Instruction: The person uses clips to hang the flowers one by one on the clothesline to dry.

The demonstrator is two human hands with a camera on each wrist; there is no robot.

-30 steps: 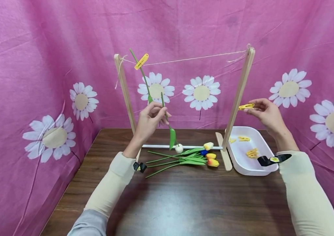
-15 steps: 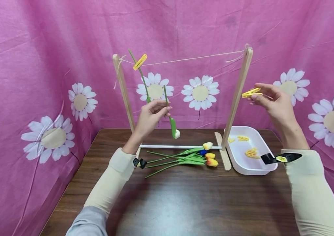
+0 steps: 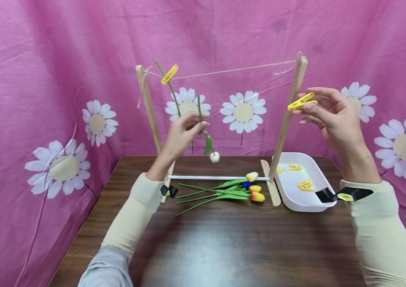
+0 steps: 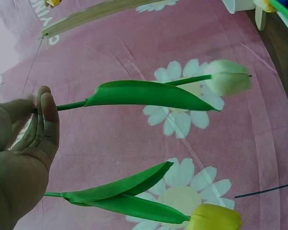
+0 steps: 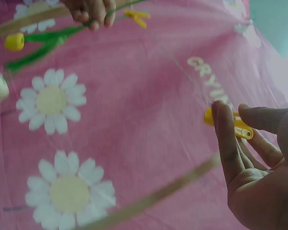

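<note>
Two hands up off the counter (image 3: 206, 247): left hand (image 3: 187, 129) pinches the white tulip (image 3: 214, 157) by its stem between thumb and fingers, bloom down, in line with the counter's back edge in the head view. Right hand (image 3: 335, 113), raised higher than the white tray (image 3: 303, 206) near the back right corner, pinches a yellow clothespin (image 3: 301, 101), thumb nearest the head camera, beside the right post (image 3: 284, 131).
</note>
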